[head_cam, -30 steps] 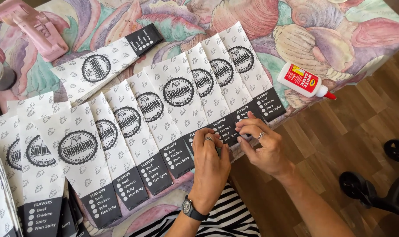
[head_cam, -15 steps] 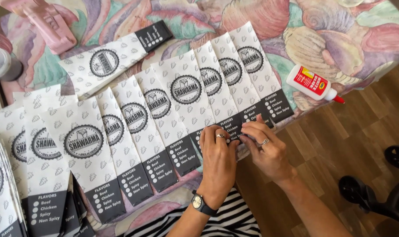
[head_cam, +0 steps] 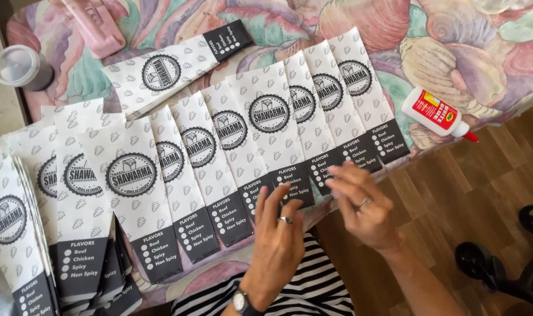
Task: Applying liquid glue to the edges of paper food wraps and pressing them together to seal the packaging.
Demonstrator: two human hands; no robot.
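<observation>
A fanned row of white paper sleeves (head_cam: 266, 123) with round black emblems and black bottom bands lies across the table. My left hand (head_cam: 281, 240), with a ring and a wristwatch, rests flat with its fingers spread on the black band of a middle sleeve (head_cam: 290, 186). My right hand (head_cam: 363, 205), also ringed, hovers just right of it over the black bands of the right-hand sleeves, fingers slightly curled and blurred. Neither hand visibly holds anything.
A white glue bottle with a red label and red tip (head_cam: 437, 114) lies at the table's right edge. A pink tool (head_cam: 96, 26) and a lidded dark cup (head_cam: 21, 67) sit at the far left. More sleeves are stacked at the left (head_cam: 38, 234). A wheeled chair base (head_cam: 506, 257) stands on the wooden floor.
Both hands have shifted slightly left along the black bands. The left hand's fingers have flattened and spread; the right hand has lifted a little off the sleeves.
</observation>
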